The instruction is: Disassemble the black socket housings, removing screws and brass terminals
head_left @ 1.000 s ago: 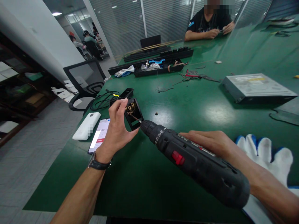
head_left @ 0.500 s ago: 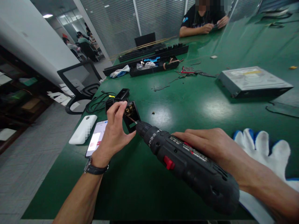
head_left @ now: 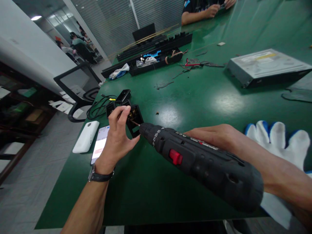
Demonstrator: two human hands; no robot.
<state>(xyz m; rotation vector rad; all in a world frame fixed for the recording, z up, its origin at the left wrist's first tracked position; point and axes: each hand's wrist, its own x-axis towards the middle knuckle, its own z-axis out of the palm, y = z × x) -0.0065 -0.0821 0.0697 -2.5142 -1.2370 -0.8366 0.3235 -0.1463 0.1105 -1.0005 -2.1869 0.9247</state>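
An open black plastic housing (head_left: 138,113) with brass-coloured contacts inside is gripped between the thumb and fingers of my left hand (head_left: 118,139). My right hand (head_left: 223,138) is wrapped around a black cordless drill (head_left: 195,159) with a red switch; its fingers are mostly hidden behind the drill body. From the chuck a thin bit (head_left: 135,123) reaches into the housing, near the contacts. Whether its tip sits in a screw is too small to tell. Just beyond the housing lie another black casing part (head_left: 123,96) and a coiled black cable (head_left: 94,110). A tiny brass-coloured piece (head_left: 157,112) rests on the table.
Left of my wrist lie a lit phone (head_left: 100,141) and a white rounded device (head_left: 85,137). White-and-blue work gloves (head_left: 280,139) are beside my right forearm. Farther back are a metal drive box (head_left: 270,66), pliers (head_left: 195,64) and a black tray (head_left: 156,63). A person's hands (head_left: 212,11) show opposite.
The camera view has tilted and shifted slightly. The drill lies a little flatter in view, its rear end farther right. Both hands keep their grip, and the bit stays in the housing.
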